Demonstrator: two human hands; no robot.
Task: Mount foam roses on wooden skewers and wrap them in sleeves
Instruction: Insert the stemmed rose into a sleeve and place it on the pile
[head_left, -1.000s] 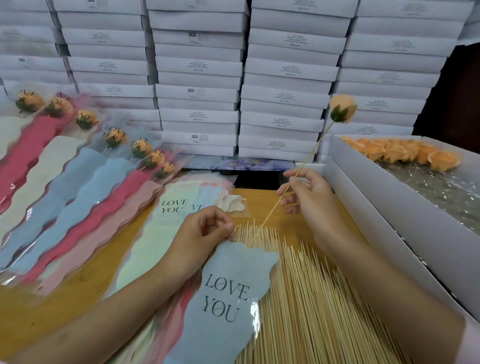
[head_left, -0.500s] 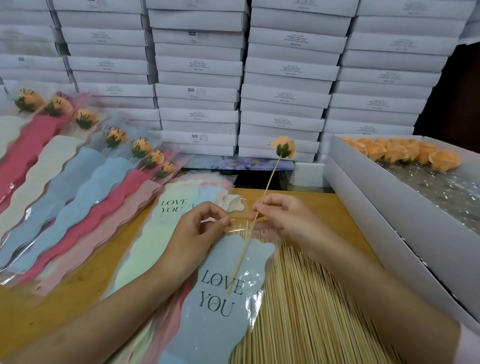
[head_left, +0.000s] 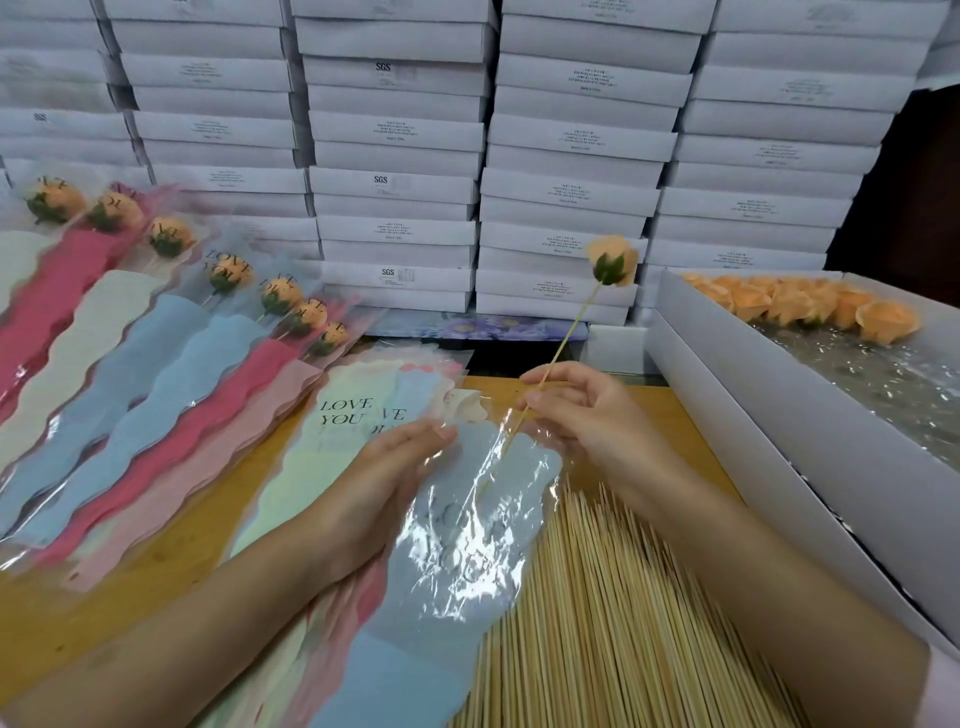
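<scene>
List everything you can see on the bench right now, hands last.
rose: one, peach, on a skewer with its tip inside the blue sleeve
blue sleeve: one, clear-fronted, centre
wrapped roses: seven, peach, row at left
empty sleeves: stack, mixed pastels, beneath the left hand
loose skewers: pile, pale wood, front right
loose roses: several, peach, in the open box
open box: one, white, right
closed boxes: many, white, stacked behind
table: one, wooden
left hand: holds the blue sleeve's mouth
right hand: pinches the skewer

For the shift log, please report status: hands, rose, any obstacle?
Left hand holds blue sleeve open. Right hand pinches skewer, tip inside sleeve, rose outside. Loose skewers alongside, not blocking.
</scene>
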